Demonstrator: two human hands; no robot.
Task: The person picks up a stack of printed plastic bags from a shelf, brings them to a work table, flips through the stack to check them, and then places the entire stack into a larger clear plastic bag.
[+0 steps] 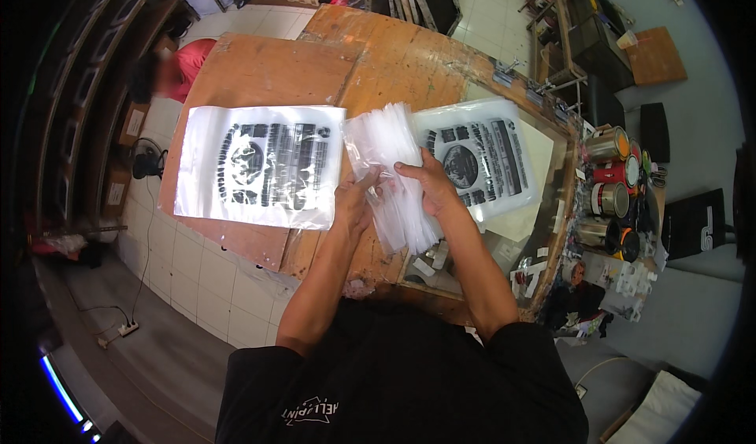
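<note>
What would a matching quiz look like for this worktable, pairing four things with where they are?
Things:
1. bag stack
2. left printed bag
3. right printed bag
4. cans

Places:
A. flat on the wooden board, left of the hands
B. at the table's right edge
C. held in both hands
D. on the glass panel, right of the hands

Pairs: 1-C, 2-A, 3-D, 4-B

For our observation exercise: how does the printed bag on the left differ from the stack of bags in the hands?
The printed bag lies flat and alone on the wooden table; the stack of bags is thick and held by both hands. The printed bag carries black print; the stack's top looks blank. Both are clear plastic.
</note>
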